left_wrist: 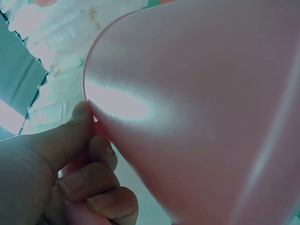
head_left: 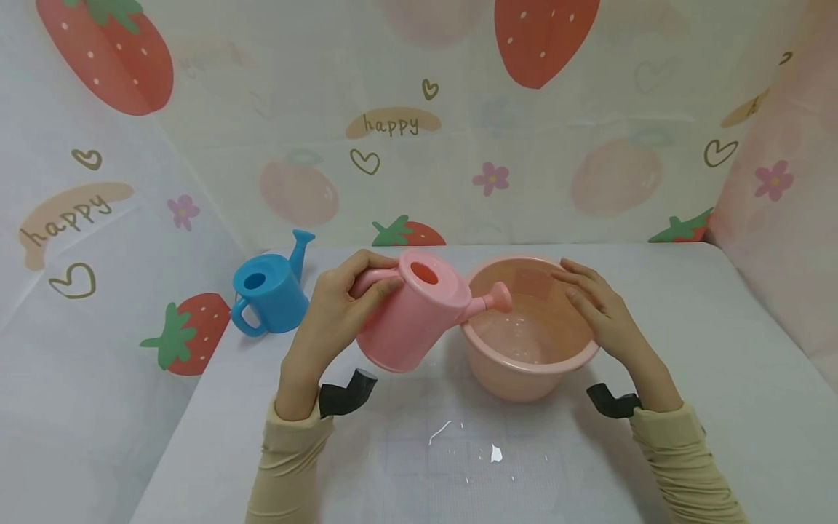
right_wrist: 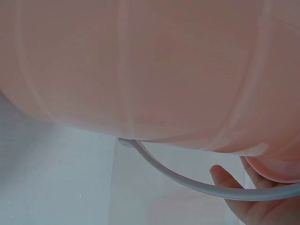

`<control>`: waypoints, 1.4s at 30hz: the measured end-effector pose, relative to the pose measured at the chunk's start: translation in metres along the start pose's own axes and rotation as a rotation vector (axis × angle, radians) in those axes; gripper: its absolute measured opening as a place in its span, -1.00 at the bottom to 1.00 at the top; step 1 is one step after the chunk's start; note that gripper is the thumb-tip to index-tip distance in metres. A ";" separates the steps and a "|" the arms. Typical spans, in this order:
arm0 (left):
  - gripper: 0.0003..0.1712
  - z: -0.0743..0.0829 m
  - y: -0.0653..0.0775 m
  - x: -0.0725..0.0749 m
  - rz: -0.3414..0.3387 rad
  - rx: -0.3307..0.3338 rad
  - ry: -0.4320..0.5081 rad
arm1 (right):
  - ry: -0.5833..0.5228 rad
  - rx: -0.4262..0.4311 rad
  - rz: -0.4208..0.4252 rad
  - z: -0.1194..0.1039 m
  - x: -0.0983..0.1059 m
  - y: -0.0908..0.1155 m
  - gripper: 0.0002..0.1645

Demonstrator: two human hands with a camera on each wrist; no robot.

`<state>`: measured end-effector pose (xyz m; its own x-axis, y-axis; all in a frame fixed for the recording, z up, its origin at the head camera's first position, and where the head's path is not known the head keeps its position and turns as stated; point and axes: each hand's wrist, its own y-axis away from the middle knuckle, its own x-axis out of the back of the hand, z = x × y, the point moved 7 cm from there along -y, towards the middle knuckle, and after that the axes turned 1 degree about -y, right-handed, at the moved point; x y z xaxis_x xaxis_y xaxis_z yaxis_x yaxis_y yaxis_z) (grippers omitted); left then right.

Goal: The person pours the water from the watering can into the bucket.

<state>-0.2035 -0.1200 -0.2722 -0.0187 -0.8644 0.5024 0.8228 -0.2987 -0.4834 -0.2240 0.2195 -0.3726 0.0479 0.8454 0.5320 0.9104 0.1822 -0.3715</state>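
Note:
My left hand (head_left: 343, 298) grips the handle of a pink watering can (head_left: 412, 320), which is lifted and tilted to the right. The can's spout reaches over the left rim of a peach-coloured basin (head_left: 517, 389); bright glints show inside the basin. In the left wrist view the fingers (left_wrist: 112, 204) curl around the handle beside the can's wall. My right hand (head_left: 602, 313) holds the basin's right rim, the thumb over the inner side. The right wrist view shows the basin's outer wall (right_wrist: 140, 70) and part of that hand (right_wrist: 262, 206) behind a grey curved bail handle (right_wrist: 187, 183).
A blue watering can (head_left: 275, 302) stands at the back left of the white table (head_left: 713, 349), its spout pointing up and right. Wet spots (head_left: 495, 453) shine on the table in front of the basin. A strawberry-patterned cloth (head_left: 425, 189) hangs behind and at both sides.

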 end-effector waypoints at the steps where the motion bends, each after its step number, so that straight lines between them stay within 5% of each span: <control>1: -0.72 0.000 0.000 0.000 -0.001 -0.004 -0.002 | 0.000 0.001 0.000 0.000 0.000 0.000 -0.58; 42: -0.70 0.009 -0.006 -0.001 -0.045 -0.028 -0.038 | -0.004 0.012 -0.009 -0.005 0.001 0.000 -0.57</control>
<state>-0.2036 -0.1135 -0.2639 -0.0333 -0.8341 0.5506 0.8052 -0.3488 -0.4796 -0.2216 0.2178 -0.3683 0.0378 0.8458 0.5322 0.9058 0.1958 -0.3757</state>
